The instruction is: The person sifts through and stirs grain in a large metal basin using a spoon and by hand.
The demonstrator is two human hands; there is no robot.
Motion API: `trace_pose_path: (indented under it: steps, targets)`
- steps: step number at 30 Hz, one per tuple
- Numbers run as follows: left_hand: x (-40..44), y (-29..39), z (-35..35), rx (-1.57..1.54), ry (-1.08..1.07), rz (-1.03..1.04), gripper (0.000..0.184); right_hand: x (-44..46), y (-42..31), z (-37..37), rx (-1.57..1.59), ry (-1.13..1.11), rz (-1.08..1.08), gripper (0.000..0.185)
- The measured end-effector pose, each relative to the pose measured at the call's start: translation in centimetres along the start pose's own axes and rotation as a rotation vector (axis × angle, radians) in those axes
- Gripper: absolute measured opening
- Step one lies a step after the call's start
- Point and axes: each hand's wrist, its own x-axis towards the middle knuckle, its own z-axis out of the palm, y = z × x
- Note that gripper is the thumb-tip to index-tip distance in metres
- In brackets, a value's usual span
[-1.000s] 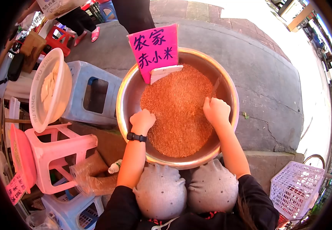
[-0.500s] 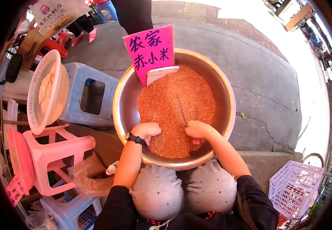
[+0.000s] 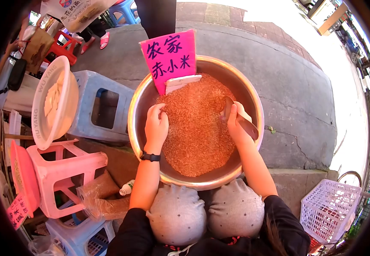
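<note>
A wide metal basin stands in front of my knees, holding a heap of reddish-brown rice. My left hand is at the left side of the heap, its fingers loosely bent and the thumb apart, with nothing visible in it. At the right side, my right hand is closed on a thin, curved, brown blade-like plate; its ends show above and below the fingers. A pink handwritten sign stands in the rice at the far left of the basin, beside a white block.
On the left are a blue stool, a tilted white tub and a pink stool. Bags of grain lie near my left knee. A lilac basket sits at right. Another person's dark-clothed leg is behind the sign.
Both hands have moved forward and apart from the near part of the rice. The plate has shifted right with my right hand. My left hand's fingers have loosened.
</note>
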Motion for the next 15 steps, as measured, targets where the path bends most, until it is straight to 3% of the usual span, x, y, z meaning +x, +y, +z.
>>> trace_pose_path:
  steps: [1, 5, 9, 11, 15]
  targets:
    - [0.1, -0.3, -0.1, 0.201, 0.084, 0.137, 0.024, 0.0, 0.1, 0.1, -0.087, -0.011, -0.006, 0.018]
    - [-0.2, 0.9, -1.0, 0.460, -0.245, -0.357, 0.027, 0.3, 1.3, 0.5, -0.335, -0.094, 0.015, 0.018]
    - [-0.6, 0.2, -0.9, 0.600, -0.482, -0.455, 0.037, 0.1, 2.9, 1.3, -0.412, -0.255, 0.102, 0.027]
    - [-0.4, -2.3, 0.0, 0.415, -0.524, -0.486, 0.035, 0.0, 4.0, 1.7, -0.349, -0.314, 0.112, 0.029]
    - [0.2, -1.2, 0.0, -0.024, -0.583, -0.595, 0.032, -0.4, 3.7, 2.2, -0.044, -0.426, 0.240, 0.030]
